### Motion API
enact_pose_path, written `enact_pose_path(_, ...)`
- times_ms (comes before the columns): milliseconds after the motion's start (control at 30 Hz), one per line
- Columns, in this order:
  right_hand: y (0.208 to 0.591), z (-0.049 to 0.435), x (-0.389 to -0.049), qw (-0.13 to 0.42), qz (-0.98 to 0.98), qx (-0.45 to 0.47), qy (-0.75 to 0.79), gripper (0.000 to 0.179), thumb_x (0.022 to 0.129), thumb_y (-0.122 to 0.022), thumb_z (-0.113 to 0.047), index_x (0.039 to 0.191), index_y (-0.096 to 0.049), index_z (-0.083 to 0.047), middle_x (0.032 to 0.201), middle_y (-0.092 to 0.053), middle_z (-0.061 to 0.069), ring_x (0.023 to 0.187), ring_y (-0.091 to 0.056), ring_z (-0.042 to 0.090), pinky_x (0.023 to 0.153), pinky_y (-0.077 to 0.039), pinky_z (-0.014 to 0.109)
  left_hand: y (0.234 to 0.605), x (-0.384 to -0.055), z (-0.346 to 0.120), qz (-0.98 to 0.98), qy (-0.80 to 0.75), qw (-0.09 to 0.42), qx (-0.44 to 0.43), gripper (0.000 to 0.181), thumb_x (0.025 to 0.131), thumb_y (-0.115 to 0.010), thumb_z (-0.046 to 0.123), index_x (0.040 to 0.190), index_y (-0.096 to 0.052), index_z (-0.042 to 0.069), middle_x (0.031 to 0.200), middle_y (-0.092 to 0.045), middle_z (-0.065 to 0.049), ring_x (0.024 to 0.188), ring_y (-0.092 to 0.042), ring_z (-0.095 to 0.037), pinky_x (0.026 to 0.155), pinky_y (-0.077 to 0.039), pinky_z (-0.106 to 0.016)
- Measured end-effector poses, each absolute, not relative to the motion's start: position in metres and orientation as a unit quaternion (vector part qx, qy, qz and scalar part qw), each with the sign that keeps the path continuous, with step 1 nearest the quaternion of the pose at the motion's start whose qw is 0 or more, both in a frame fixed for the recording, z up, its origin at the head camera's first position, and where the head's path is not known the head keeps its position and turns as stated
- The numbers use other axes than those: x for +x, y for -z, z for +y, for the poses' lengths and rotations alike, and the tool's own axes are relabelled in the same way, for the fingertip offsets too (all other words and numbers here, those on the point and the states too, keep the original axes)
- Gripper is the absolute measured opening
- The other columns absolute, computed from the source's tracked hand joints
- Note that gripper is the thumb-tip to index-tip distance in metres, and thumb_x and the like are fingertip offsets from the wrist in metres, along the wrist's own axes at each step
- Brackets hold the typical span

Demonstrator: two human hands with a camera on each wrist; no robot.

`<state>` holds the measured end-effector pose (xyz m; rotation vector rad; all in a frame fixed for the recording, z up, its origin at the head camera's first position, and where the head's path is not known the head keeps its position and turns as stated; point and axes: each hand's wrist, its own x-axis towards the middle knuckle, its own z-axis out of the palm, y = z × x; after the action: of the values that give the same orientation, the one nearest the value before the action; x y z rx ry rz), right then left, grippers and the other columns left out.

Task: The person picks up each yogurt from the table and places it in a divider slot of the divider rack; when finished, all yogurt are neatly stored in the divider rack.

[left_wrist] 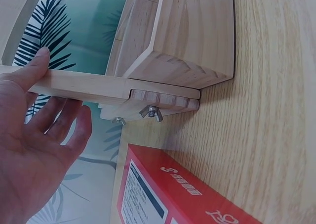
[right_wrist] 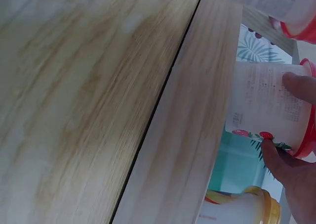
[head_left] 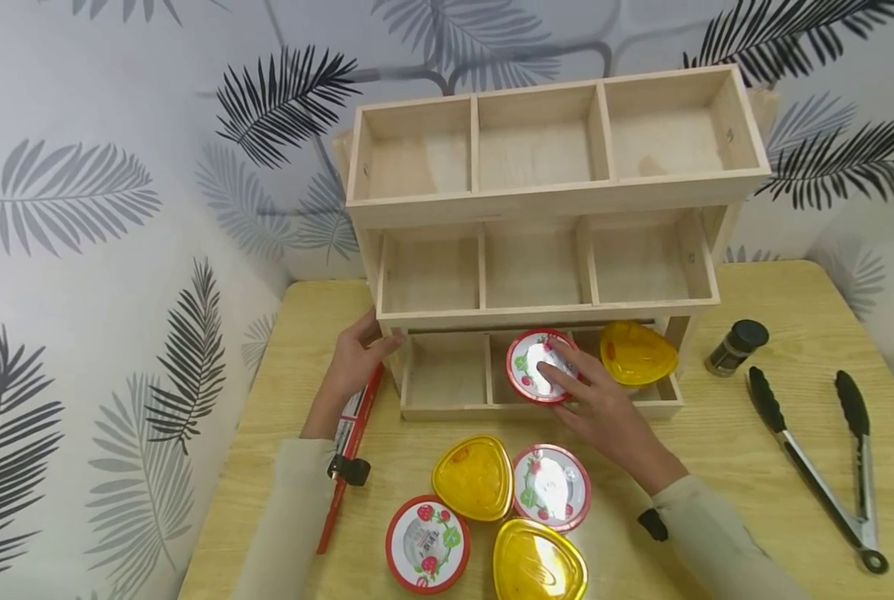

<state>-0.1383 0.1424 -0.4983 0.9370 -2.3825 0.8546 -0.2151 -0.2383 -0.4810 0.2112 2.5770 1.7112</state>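
Observation:
My right hand holds a plastic tub with a strawberry-printed, red-rimmed lid at the middle compartment of the bottom tray. In the right wrist view, fingers and thumb grip that tub near its red rim. A yellow-lidded tub stands in the right compartment beside it. My left hand grips the wooden rack's left post, thumb on one side and fingers on the other. On the table in front lie two yellow-lidded tubs and two strawberry-lidded tubs.
Above the bottom tray, the rack's middle tray and top tray overhang it. A long red box lies by the left post. At right are a black-capped jar and tongs. A patterned wall stands behind.

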Motion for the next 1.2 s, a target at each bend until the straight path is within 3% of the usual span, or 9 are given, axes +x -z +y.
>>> enact_pose_path(67, 0.500, 0.140, -0.140, 0.217, -0.863, 0.334, -0.312, 0.075, 0.061, -0.092, 0.004, 0.130, -0.066, -0.010, 0.148, -0.047, 0.017, 0.128, -0.049, 0.041, 0.093, -0.053, 0.048, 0.480, -0.214, -0.237, 0.829, -0.555, 0.024, 0.066, 0.068, 0.095, -0.070, 0.020, 0.155, -0.038, 0.023, 0.145, -0.053, -0.015, 0.134, -0.049, -0.033, 0.106, -0.045, -0.052)
enact_pose_path(167, 0.502, 0.137, -0.142, 0.210, -0.861, 0.331, -0.324, 0.073, 0.062, -0.091, 0.007, 0.129, -0.067, -0.008, 0.146, -0.047, 0.019, 0.126, -0.049, 0.042, 0.089, -0.055, 0.050, 0.470, -0.208, -0.234, 0.827, -0.557, 0.027, 0.068, 0.068, 0.096, -0.069, 0.015, 0.156, -0.036, 0.017, 0.146, -0.051, -0.018, 0.134, -0.049, -0.036, 0.106, -0.045, -0.051)
enact_pose_path(333, 0.506, 0.134, -0.144, 0.190, -0.873, 0.305, -0.330, 0.071, 0.064, -0.090, 0.005, 0.130, -0.066, -0.007, 0.146, -0.047, 0.021, 0.124, -0.050, 0.044, 0.091, -0.054, 0.052, 0.450, -0.196, -0.227, 0.827, -0.556, 0.028, 0.077, 0.069, 0.095, -0.068, 0.010, 0.156, -0.035, 0.009, 0.146, -0.051, -0.021, 0.134, -0.049, -0.037, 0.105, -0.046, -0.050)
enact_pose_path(733, 0.518, 0.132, -0.146, 0.128, -0.900, 0.250, -0.334, 0.065, 0.073, -0.087, 0.000, 0.133, -0.065, -0.010, 0.149, -0.044, 0.020, 0.127, -0.048, 0.046, 0.094, -0.053, 0.053, 0.452, -0.197, -0.227, 0.821, -0.564, 0.041, 0.075, 0.071, 0.095, -0.068, 0.010, 0.157, -0.033, 0.013, 0.147, -0.050, -0.020, 0.135, -0.048, -0.037, 0.103, -0.047, -0.051)
enact_pose_path(1200, 0.521, 0.131, -0.151, 0.133, -0.896, 0.263, -0.332, 0.066, 0.073, -0.088, -0.004, 0.135, -0.064, -0.010, 0.149, -0.044, 0.019, 0.126, -0.051, 0.045, 0.093, -0.053, 0.051, 0.445, -0.197, -0.227, 0.832, -0.548, 0.027, 0.084, 0.071, 0.095, -0.068, 0.011, 0.157, -0.033, 0.012, 0.145, -0.052, -0.020, 0.133, -0.050, -0.038, 0.100, -0.049, -0.051)
